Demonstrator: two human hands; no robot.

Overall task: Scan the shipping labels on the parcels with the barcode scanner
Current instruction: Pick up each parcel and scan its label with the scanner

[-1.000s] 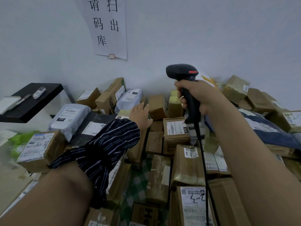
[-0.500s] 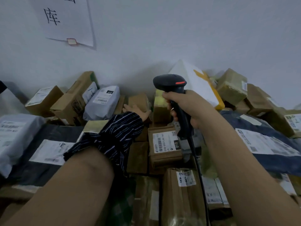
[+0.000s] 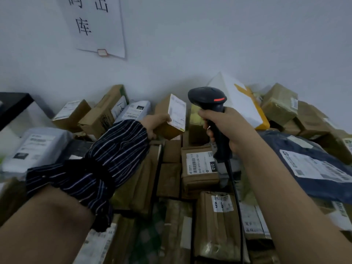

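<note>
Many parcels point(image 3: 215, 225) lie heaped against a white wall. At far left a grey mailer bag point(image 3: 36, 147) rests on the heap, with a paper notice point(image 3: 99, 25) fixed to the wall above. The left hand point(image 3: 156, 123), its forearm in a striped sleeve point(image 3: 106, 159), grips a small cardboard box point(image 3: 167, 130) at its lower end, fingers curled round it. The box is held tilted above the heap, its shipping label point(image 3: 178, 113) facing right. Just beside it the barcode scanner point(image 3: 209, 100) stands upright in the right hand point(image 3: 226, 126), fingers wrapped round the grip. Its cable point(image 3: 235, 187) hangs down over the heap. A dark blue mailer point(image 3: 304, 159) lies at far right.
</note>
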